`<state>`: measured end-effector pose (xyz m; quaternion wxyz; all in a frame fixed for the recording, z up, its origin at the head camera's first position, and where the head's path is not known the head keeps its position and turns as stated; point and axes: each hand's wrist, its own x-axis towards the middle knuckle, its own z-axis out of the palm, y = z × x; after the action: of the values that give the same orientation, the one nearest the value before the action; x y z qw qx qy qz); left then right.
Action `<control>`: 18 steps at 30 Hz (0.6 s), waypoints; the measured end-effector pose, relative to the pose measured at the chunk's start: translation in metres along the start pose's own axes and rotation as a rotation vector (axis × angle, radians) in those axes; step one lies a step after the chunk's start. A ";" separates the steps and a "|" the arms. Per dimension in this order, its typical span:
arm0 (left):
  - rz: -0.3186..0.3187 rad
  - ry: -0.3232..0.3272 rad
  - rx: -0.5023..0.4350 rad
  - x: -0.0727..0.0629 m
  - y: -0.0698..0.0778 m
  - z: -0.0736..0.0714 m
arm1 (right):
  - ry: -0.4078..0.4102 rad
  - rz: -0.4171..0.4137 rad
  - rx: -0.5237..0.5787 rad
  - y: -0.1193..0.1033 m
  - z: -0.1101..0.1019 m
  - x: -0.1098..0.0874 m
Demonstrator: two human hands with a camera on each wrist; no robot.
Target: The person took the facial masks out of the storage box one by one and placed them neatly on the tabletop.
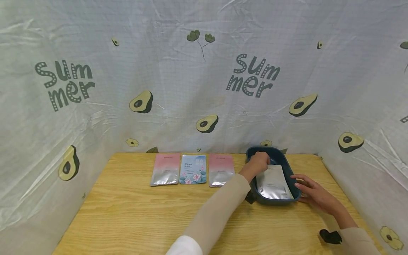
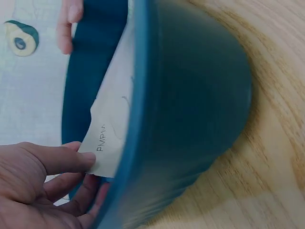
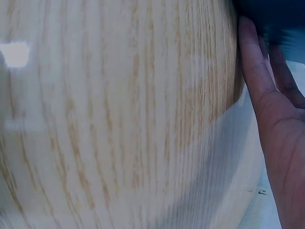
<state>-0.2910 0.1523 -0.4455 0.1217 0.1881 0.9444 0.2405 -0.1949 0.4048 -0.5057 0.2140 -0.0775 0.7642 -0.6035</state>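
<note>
A dark blue plastic basin [image 1: 278, 202] stands at the right of the wooden table, with a silvery-white flat sachet [image 1: 273, 182] lying inside. My left hand [image 1: 259, 162] reaches into its far left part. In the left wrist view, the left thumb and fingers pinch the sachet's [image 2: 107, 143] corner beside its printed letters. My right hand [image 1: 317, 195] touches the basin's right side, fingertips at the rim. From the right wrist view, the right fingers [image 3: 257, 62] lie nearly straight against the outer wall; part of that hand is cut off.
Left of the basin lie a pink-and-silver sachet [image 1: 220, 168], a blue floral sachet [image 1: 193, 170] and another pink-and-silver sachet [image 1: 166, 170], in a row along the table's [image 1: 143, 216] back edge. A white printed cloth [image 1: 178, 78] encloses the back and sides.
</note>
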 end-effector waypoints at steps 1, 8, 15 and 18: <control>0.010 0.012 -0.012 -0.001 0.000 -0.001 | 0.001 0.002 -0.002 0.000 0.000 0.000; -0.009 -0.008 -0.260 -0.008 -0.006 -0.012 | -0.002 -0.001 0.007 0.000 -0.001 -0.001; 0.000 -0.008 -0.057 -0.009 -0.015 -0.012 | -0.014 -0.013 0.008 0.001 -0.003 -0.002; 0.015 0.031 -0.050 -0.011 -0.016 -0.010 | -0.014 -0.013 0.006 0.001 0.000 0.000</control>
<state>-0.2891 0.1309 -0.4430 0.1099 0.1882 0.9385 0.2677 -0.1946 0.4056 -0.5062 0.2156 -0.0863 0.7602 -0.6068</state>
